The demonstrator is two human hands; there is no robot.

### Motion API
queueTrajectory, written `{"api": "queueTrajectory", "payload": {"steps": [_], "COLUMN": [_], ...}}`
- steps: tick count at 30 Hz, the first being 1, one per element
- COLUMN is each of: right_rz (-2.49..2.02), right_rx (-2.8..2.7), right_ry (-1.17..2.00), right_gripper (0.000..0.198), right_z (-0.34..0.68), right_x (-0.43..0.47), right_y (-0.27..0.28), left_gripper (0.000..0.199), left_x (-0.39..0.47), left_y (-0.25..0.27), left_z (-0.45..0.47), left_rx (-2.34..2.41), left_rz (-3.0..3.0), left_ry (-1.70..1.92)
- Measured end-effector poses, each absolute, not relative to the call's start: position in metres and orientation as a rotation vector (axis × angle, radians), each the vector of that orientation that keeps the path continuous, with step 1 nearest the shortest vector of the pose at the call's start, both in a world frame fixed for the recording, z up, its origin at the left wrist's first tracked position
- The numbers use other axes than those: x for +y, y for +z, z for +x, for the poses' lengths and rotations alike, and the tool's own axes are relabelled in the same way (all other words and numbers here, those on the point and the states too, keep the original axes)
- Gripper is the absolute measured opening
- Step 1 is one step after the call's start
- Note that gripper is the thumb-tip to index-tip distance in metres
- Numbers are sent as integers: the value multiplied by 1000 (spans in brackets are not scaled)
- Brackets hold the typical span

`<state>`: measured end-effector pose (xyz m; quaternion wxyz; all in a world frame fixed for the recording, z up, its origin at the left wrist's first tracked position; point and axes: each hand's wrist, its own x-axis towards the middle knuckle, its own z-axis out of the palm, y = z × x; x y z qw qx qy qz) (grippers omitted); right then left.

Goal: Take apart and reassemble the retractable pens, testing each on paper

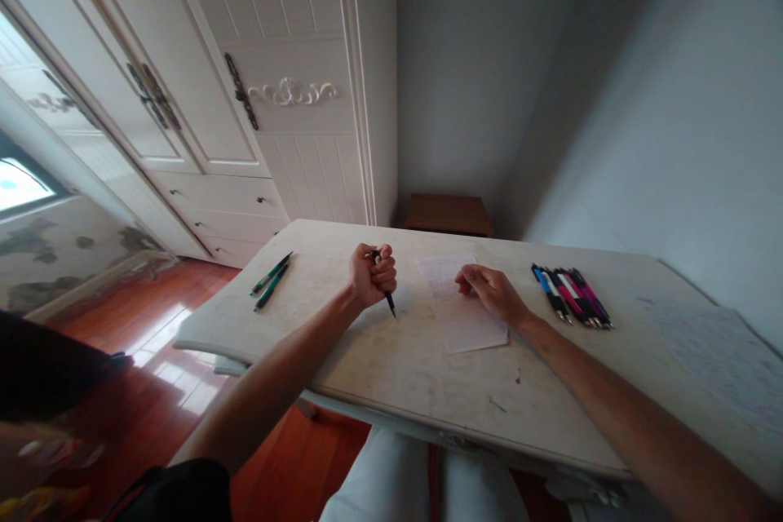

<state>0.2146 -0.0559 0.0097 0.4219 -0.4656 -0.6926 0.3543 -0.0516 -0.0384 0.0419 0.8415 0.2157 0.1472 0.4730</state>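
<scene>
My left hand [373, 273] is closed in a fist around a black pen [391, 306], whose tip points down at the table just left of the paper. My right hand [489, 292] rests on a sheet of paper [471, 330], its fingers curled in and no object showing in them. Faint writing covers the upper part of the sheet. To the left lie two green pens [272, 281] side by side. Right of my right hand is a row of several pens [572, 296] in blue, white, black, pink and purple.
The worn white table [367, 359] has rounded edges and stains. A printed or scribbled sheet [715, 351] lies at its right, near the wall [661, 139]. Behind stand a white wardrobe [306, 8] and a low brown cabinet [449, 212].
</scene>
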Motion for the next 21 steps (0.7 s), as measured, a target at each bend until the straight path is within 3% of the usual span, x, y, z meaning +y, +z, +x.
{"api": "queueTrajectory", "payload": {"steps": [21], "right_rz": [-1165], "right_rx": [-1736], "right_ry": [918], "right_gripper": [60], "right_z": [211], "right_x": [-60], "right_y": [17], "left_gripper": [12], "left_x": [-37], "left_y": [41], "left_z": [-52], "left_rx": [302], "left_rz": [475], "left_ry": [996]}}
